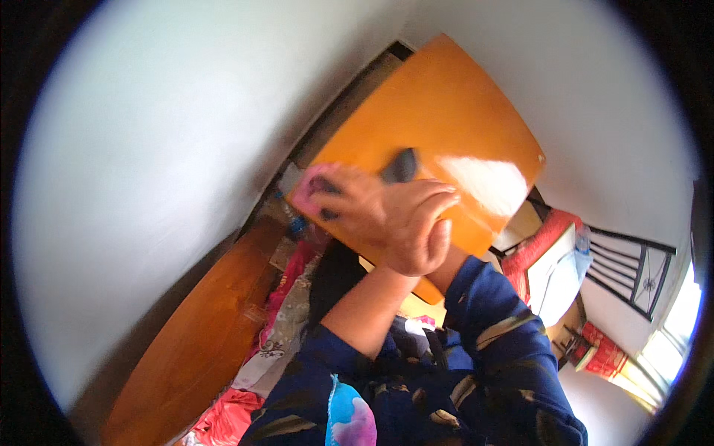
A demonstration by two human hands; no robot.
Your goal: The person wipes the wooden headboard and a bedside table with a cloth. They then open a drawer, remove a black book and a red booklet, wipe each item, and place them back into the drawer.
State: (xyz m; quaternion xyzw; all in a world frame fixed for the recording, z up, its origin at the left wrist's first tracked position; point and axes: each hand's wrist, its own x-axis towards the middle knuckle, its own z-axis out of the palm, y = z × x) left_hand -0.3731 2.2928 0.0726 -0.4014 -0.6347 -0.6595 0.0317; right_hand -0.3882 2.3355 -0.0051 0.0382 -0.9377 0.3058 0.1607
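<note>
My forearms cross over an orange tabletop with a glossy surface [446,106]. My left hand [421,231] has its fingers curled, and nothing shows in it; its palm side is partly hidden. Behind it, my right hand [357,209] reaches towards the left corner of the tabletop, blurred by motion. The two hands overlap, and whether one grips the other cannot be told. A pink thing with dark patches [305,189] lies at that corner by my right fingers; its kind is unclear. Just beyond my hands is a dark, blurred object [403,165].
A curved brown wooden panel [195,334] stands at the left, beside patterned fabric [284,329] and red cloth [228,415]. White walls [167,111] meet behind the tabletop. To the right are a red-edged white surface [552,273], a plastic bottle [582,240] and a black metal frame [630,267].
</note>
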